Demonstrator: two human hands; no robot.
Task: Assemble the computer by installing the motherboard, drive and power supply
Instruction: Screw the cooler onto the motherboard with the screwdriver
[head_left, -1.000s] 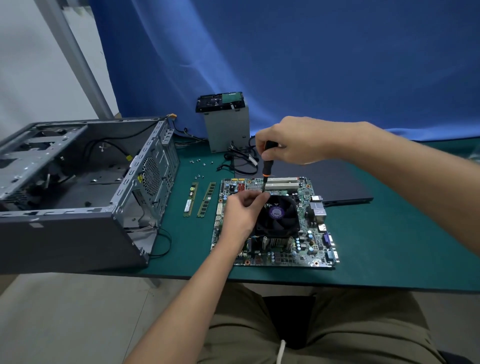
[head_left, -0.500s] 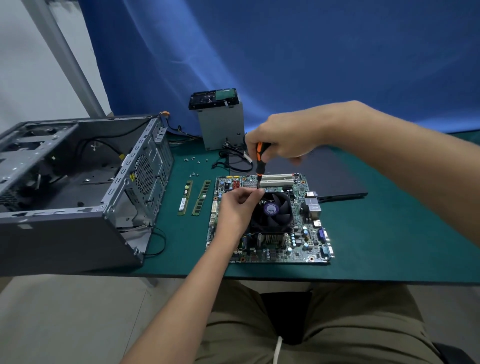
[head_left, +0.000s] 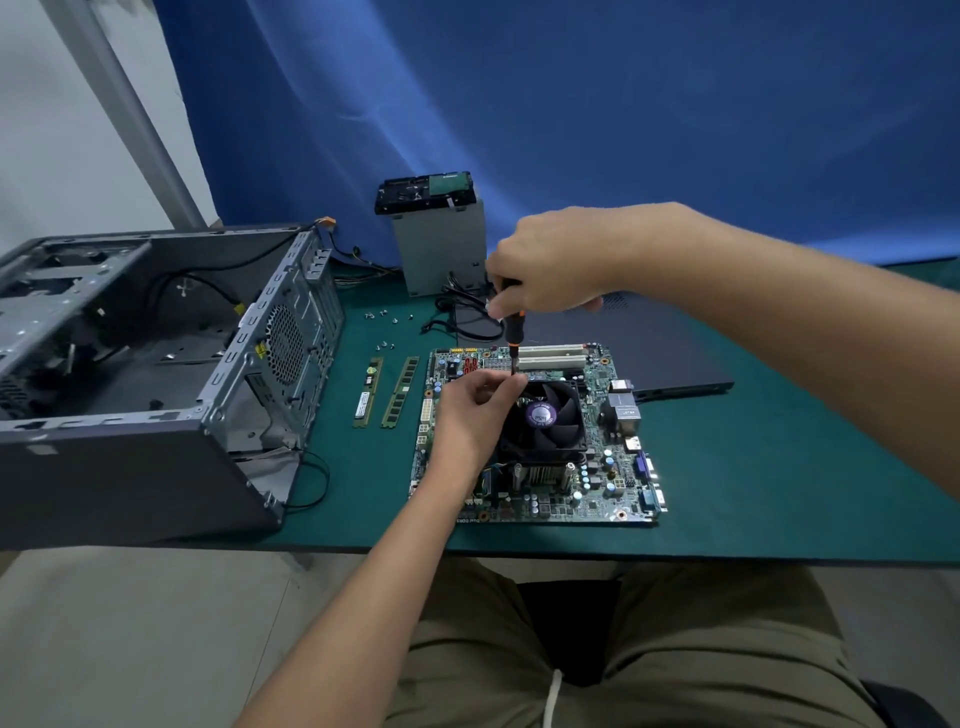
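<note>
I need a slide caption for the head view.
Right hand holds a screwdriver upright beside the fan on the motherboard; left hand pinches its tip.

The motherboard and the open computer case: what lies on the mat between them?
In the head view, two memory sticks lie side by side on the green mat between case and motherboard; a few loose screws sit farther back.
</note>
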